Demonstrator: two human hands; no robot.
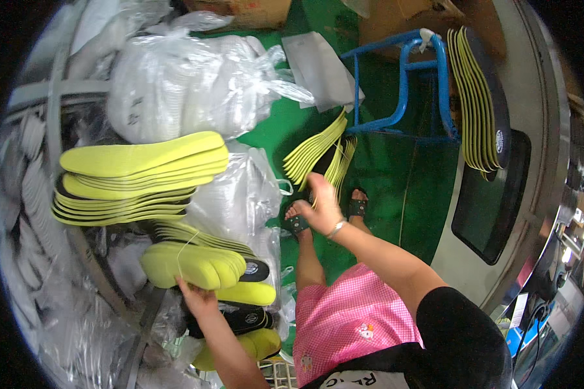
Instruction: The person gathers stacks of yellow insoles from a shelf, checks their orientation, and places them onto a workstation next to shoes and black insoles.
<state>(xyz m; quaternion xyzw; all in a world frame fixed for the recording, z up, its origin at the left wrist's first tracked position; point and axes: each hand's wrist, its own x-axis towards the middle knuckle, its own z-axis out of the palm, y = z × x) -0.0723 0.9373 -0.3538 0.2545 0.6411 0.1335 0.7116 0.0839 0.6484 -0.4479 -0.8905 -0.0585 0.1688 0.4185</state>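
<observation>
While the pink checked apron (363,311) fills the lower middle of the frame, the left hand (198,298), lower left of centre, touches the near edge of a string-tied stack of yellow-green insoles (191,264); its fingers are partly hidden, so I cannot tell whether they grip. In the centre, the right hand (322,207) is at the lower ends of two fanned insole bundles (315,152); whether its fingers close on them I cannot tell. A larger insole pile (139,172) lies at left, beside clear plastic bags (188,87) at upper left. Beyond, toward the upper right, a blue metal frame (402,84) stands on the green floor (386,185), near another insole stack (477,104).
</observation>
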